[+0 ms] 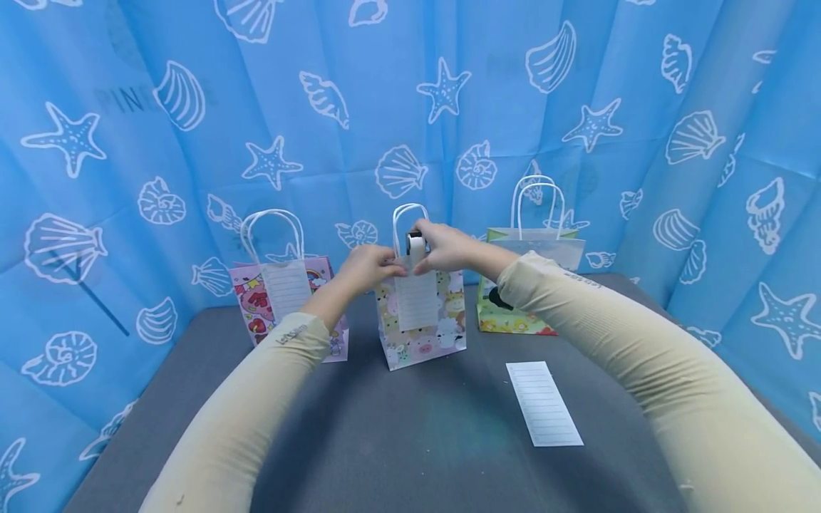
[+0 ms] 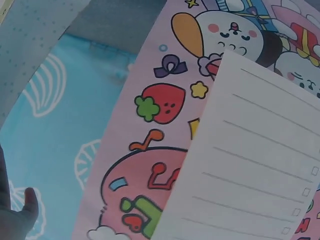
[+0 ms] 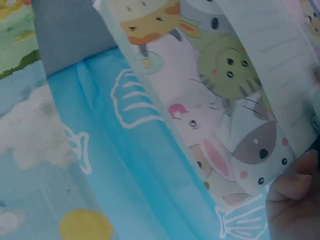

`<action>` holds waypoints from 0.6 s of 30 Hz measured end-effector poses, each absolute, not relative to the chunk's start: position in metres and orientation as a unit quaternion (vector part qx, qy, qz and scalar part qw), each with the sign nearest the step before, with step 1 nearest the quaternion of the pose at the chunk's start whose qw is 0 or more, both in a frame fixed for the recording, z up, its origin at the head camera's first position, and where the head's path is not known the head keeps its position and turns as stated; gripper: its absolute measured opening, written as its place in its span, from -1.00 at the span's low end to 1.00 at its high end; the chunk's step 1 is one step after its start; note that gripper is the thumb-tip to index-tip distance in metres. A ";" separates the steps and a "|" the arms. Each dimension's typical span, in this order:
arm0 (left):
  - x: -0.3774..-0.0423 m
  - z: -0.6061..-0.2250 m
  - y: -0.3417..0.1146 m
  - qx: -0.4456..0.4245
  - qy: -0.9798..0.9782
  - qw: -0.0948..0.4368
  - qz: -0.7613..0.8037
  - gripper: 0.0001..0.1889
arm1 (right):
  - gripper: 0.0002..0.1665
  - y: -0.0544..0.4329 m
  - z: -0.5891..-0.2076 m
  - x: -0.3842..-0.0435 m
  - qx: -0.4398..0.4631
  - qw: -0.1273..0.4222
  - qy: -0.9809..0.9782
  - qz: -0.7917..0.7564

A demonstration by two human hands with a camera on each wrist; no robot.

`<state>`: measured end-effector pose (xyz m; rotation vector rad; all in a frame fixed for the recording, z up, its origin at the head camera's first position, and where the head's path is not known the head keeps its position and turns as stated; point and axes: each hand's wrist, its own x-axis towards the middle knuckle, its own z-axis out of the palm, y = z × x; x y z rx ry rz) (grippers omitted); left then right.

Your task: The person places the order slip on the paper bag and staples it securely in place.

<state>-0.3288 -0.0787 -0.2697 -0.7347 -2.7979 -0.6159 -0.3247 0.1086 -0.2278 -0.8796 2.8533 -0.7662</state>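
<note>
The middle paper gift bag (image 1: pixel 452 306), printed with cartoon animals, stands upright with white handles. A lined paper slip (image 1: pixel 417 305) lies against its front, reaching up to the top edge. My left hand (image 1: pixel 370 268) pinches the slip and bag rim at the upper left corner. My right hand (image 1: pixel 449 246) grips a small white and black stapler (image 1: pixel 417 244) over the top edge, beside the left fingertips. In the right wrist view the thumb of my right hand (image 3: pixel 295 197) shows near the slip (image 3: pixel 272 65); the stapler's jaws are hidden.
A pink gift bag (image 1: pixel 244 281) with a lined slip (image 1: pixel 286 285) on its front stands at left. At right stands a green gift bag (image 1: pixel 513 324), partly behind my right arm. Another lined slip (image 1: pixel 545 404) lies on the grey table (image 1: pixel 410 442). A blue curtain (image 1: pixel 385 107) hangs behind.
</note>
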 end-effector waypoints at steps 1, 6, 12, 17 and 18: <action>-0.329 -0.270 -0.078 -0.248 -0.941 0.092 -0.210 -0.68 | -0.23 0.109 -0.227 -0.324 -0.285 0.031 0.925 -0.248; -0.330 -0.271 -0.079 -0.249 -0.941 0.090 -0.210 -0.67 | -0.28 0.109 -0.229 -0.324 -0.294 0.037 0.918 -0.265; -0.330 -0.271 -0.079 -0.257 -0.938 0.085 -0.216 -0.69 | -0.30 0.110 -0.232 -0.327 -0.302 0.022 0.916 -0.262; -0.331 -0.271 -0.080 -0.254 -0.935 0.079 -0.235 -0.68 | -0.33 0.108 -0.237 -0.327 -0.302 -0.020 0.917 -0.259; -0.331 -0.272 -0.080 -0.254 -0.934 0.077 -0.238 -0.69 | -0.34 0.108 -0.239 -0.327 -0.301 -0.029 0.917 -0.262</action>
